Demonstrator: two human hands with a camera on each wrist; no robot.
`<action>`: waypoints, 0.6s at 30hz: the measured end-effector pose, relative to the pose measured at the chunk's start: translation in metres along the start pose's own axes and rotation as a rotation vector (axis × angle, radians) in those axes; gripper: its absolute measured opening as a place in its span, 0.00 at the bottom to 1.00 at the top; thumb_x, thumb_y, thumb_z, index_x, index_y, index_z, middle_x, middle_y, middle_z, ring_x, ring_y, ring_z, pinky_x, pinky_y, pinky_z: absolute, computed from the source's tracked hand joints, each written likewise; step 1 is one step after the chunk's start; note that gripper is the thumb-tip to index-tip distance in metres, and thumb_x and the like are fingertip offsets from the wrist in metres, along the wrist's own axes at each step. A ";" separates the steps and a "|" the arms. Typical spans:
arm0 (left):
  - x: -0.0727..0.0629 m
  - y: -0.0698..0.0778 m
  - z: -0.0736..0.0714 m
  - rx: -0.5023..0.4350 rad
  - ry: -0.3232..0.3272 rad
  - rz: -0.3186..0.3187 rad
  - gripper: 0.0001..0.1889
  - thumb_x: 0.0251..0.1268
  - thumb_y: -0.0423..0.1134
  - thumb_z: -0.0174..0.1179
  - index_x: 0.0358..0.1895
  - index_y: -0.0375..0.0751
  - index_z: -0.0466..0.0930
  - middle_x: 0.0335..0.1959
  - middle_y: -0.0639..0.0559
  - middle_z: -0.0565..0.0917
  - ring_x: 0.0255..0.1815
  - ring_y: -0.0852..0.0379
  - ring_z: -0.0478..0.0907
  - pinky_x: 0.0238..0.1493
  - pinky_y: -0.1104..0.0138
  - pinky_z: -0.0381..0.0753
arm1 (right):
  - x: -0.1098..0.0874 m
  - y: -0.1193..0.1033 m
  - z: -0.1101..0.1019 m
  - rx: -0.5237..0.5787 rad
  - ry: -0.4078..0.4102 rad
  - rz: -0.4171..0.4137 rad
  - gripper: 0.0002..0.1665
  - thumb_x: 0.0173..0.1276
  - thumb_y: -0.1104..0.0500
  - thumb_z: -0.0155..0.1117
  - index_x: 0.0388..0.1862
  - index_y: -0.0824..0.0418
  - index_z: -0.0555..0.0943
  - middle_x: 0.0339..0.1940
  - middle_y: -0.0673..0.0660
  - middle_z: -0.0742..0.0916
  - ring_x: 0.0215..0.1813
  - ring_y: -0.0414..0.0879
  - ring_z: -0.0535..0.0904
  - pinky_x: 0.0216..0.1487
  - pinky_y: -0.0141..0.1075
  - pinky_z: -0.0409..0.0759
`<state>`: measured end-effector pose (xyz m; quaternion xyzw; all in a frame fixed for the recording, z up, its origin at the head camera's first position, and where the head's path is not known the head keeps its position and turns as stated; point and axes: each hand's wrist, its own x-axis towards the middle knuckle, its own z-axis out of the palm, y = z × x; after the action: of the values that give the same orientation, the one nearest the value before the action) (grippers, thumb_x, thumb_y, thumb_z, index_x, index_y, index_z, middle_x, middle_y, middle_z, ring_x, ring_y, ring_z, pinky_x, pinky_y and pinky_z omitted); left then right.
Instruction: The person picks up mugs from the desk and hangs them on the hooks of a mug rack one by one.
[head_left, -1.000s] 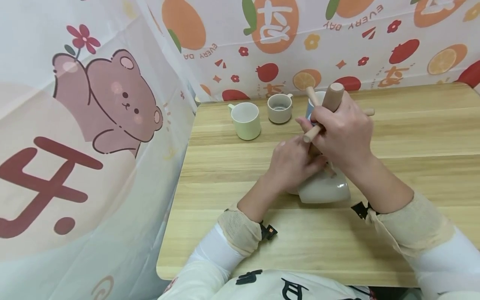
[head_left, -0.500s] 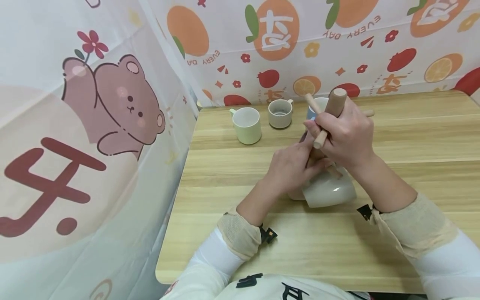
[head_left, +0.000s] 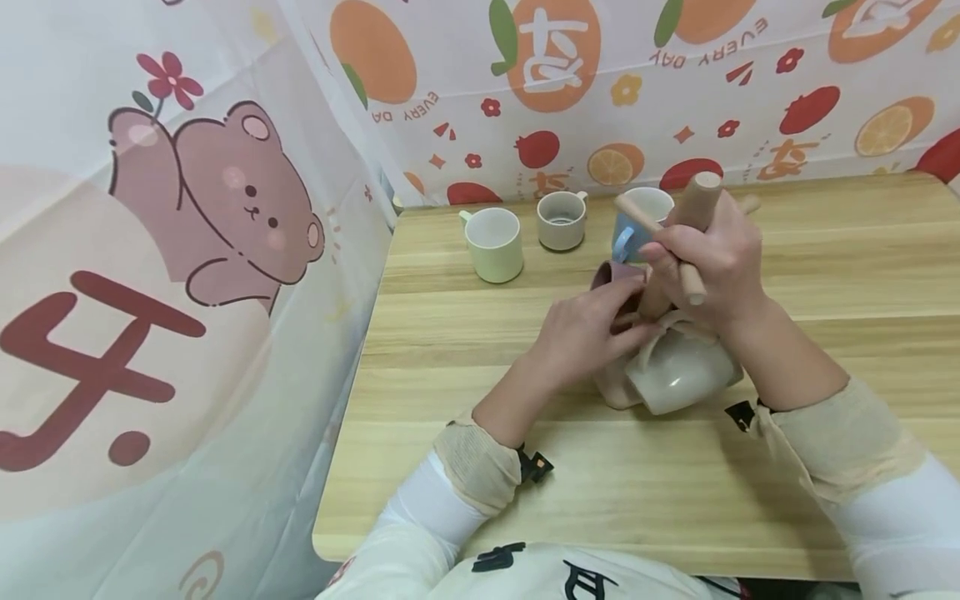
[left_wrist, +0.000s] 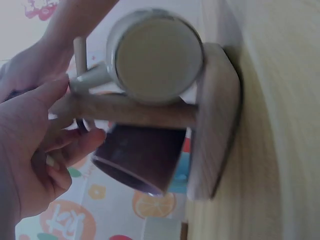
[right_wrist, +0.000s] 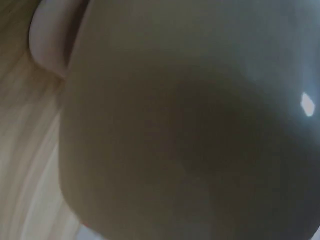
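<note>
- The right hand (head_left: 723, 258) has its fingers curled round the upper post of the wooden rack (head_left: 700, 196), with pegs jutting out beside it.
- The left hand (head_left: 577, 329) is lower on the rack, thumb and index finger parted, the other fingers bent.
- Its thumb tip is at the handle of the white mug (head_left: 682, 379), its index finger close to the purple mug (left_wrist: 145, 155); whether it grips anything, I cannot tell.
- The rack stands on the table (head_left: 435, 375), in front of the person.
- Both mugs are at the rack above its base (left_wrist: 212, 125), on different sides of the post, tilted.
- Behind stand the blue mug (head_left: 651, 202), grey mug (head_left: 561, 232) and green mug (head_left: 495, 250), well apart from the hands except the blue one, near the right hand.
</note>
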<state>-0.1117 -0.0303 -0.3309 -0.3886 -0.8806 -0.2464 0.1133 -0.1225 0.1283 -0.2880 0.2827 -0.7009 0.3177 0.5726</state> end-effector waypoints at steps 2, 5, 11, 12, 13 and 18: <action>0.000 -0.002 0.001 -0.022 0.012 0.020 0.17 0.66 0.55 0.62 0.52 0.55 0.76 0.41 0.63 0.83 0.32 0.66 0.79 0.31 0.66 0.78 | 0.002 -0.001 0.000 0.043 0.031 0.017 0.36 0.71 0.34 0.53 0.20 0.63 0.77 0.21 0.69 0.77 0.25 0.65 0.70 0.24 0.56 0.63; -0.001 -0.002 0.005 -0.021 0.004 0.036 0.16 0.68 0.54 0.60 0.53 0.53 0.75 0.46 0.62 0.82 0.34 0.64 0.79 0.33 0.65 0.79 | 0.001 -0.001 0.000 0.092 0.061 0.048 0.32 0.68 0.32 0.54 0.30 0.60 0.81 0.25 0.71 0.78 0.27 0.65 0.72 0.28 0.52 0.67; -0.002 0.001 0.010 -0.034 -0.061 -0.005 0.20 0.72 0.55 0.55 0.60 0.52 0.70 0.60 0.60 0.76 0.50 0.62 0.79 0.40 0.62 0.82 | 0.000 0.000 0.000 0.150 0.091 0.057 0.29 0.65 0.31 0.54 0.40 0.54 0.83 0.33 0.71 0.81 0.32 0.65 0.77 0.38 0.39 0.72; -0.001 0.001 0.011 -0.032 -0.071 -0.016 0.21 0.72 0.55 0.54 0.61 0.52 0.69 0.63 0.60 0.74 0.54 0.62 0.77 0.42 0.61 0.82 | 0.000 0.000 0.000 0.150 0.092 0.053 0.29 0.65 0.31 0.54 0.40 0.53 0.83 0.33 0.71 0.81 0.33 0.66 0.77 0.39 0.38 0.73; -0.001 0.001 0.011 -0.031 -0.076 -0.023 0.22 0.72 0.55 0.53 0.63 0.53 0.68 0.65 0.60 0.72 0.58 0.62 0.75 0.43 0.61 0.82 | 0.000 0.000 0.000 0.146 0.091 0.049 0.29 0.65 0.31 0.54 0.40 0.53 0.83 0.34 0.71 0.81 0.33 0.66 0.78 0.40 0.39 0.73; 0.000 0.001 0.012 -0.011 -0.111 -0.036 0.25 0.74 0.55 0.50 0.69 0.53 0.67 0.67 0.59 0.68 0.67 0.63 0.67 0.47 0.62 0.82 | -0.002 0.003 -0.001 0.123 0.077 0.040 0.27 0.68 0.32 0.54 0.41 0.53 0.82 0.34 0.70 0.82 0.36 0.65 0.79 0.42 0.42 0.76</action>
<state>-0.1109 -0.0230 -0.3406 -0.3863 -0.8910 -0.2315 0.0575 -0.1238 0.1307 -0.2897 0.2909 -0.6630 0.3823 0.5742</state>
